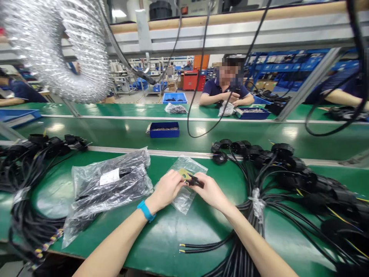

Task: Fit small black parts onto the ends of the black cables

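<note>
Over a clear plastic bag point(183, 201) on the green bench, my two hands meet close together. My left hand point(165, 188), with a blue band at the wrist, is closed with its fingertips at a flat yellowish piece point(183, 173). Pinched in my right hand point(211, 191) is a small black part point(195, 181), its tip against or just beside the yellowish piece. Fingers hide much of both items, and I cannot tell whether they are joined. To the left of my hands lies a large clear bag of black parts point(115, 184) with a white label.
Tied black cables point(253, 227) with round black housings point(282, 152) lie right; another cable bundle point(25, 207) lies left. A blue box of small metal parts point(164, 130) stands ahead. A silver duct point(86, 77) and black cords hang overhead. A co-worker point(213, 92) sits opposite.
</note>
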Demonstrator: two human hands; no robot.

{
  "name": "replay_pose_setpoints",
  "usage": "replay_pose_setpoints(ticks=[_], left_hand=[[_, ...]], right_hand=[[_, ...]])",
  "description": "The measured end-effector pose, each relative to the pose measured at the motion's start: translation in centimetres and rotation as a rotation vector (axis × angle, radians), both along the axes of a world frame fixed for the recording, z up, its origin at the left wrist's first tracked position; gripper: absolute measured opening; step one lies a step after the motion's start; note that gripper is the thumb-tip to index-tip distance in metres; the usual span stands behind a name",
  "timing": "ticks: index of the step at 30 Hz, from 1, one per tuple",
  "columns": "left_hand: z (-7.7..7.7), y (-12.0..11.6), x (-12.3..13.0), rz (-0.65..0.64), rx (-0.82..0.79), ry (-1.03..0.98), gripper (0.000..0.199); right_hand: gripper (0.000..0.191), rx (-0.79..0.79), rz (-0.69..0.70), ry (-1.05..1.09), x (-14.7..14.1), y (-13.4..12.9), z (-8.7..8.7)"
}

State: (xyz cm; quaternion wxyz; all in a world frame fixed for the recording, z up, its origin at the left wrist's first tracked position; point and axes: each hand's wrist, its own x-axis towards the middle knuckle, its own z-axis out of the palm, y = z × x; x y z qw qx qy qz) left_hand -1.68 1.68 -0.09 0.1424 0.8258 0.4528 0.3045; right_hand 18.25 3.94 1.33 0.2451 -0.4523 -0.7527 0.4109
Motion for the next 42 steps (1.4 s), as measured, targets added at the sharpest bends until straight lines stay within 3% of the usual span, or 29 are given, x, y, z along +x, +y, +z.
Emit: replay_pose_setpoints(ticks=[4,7,9,11,13,15,18,22,27,32,36,42], left_hand=[[-0.3,0.1,0.7,-0.013,0.011,-0.044,0.015],[1.4,0.3,-0.1,0.017,0.061,0.009,0.017],[3.0,0.2,-2.0,0.162,0.104,0.022,0.024],[4.0,-0.2,-5.1,0.4,0.083,0.043,0.024],[3.9,-0.9,-8.8,0.606,0.016,0.272,0.03],[2.8,-1.6,-12.2,0.736,-0.104,0.557,0.033],[0.7,-2.3,-15.3,0.697,-0.281,0.72,0.029],[-0.7,-2.6,-15.6,0.653,-0.287,0.714,0.038],[-0.4,-2.3,-16.6,0.567,-0.405,0.593,0.041],[1.3,-2.4,-18.5,0.378,-0.522,0.497,0.038],[2.5,-2.8,-17.8,0.384,-0.567,0.349,0.028],[1.4,-2.5,-17.0,0.364,-0.594,0.212,0.04]], right_hand=[[0.021,0.021,0.003,-0.035,-0.2,0.4,-0.7],[0.026,-0.099,0.001,-0.006,0.0,1.0,-1.2],[0.03,-0.189,-0.038,0.012,0.4,1.4,-1.7],[0.033,-0.184,-0.112,-0.025,1.0,1.8,-2.5],[0.034,-0.124,-0.187,-0.081,1.5,2.1,-3.3],[0.032,-0.076,-0.24,-0.103,1.7,2.2,-3.9],[0.032,-0.046,-0.255,-0.075,1.3,2.1,-4.0],[0.033,-0.019,-0.24,-0.099,0.5,1.7,-3.8],[0.027,0.069,-0.156,-0.275,0.2,1.1,-4.3],[0.023,0.121,-0.145,-0.387,0.0,0.9,-3.9],[0.031,0.076,-0.223,-0.219,0.2,1.4,-3.8],[0.041,-0.128,-0.217,0.131,0.2,1.8,-3.8]])
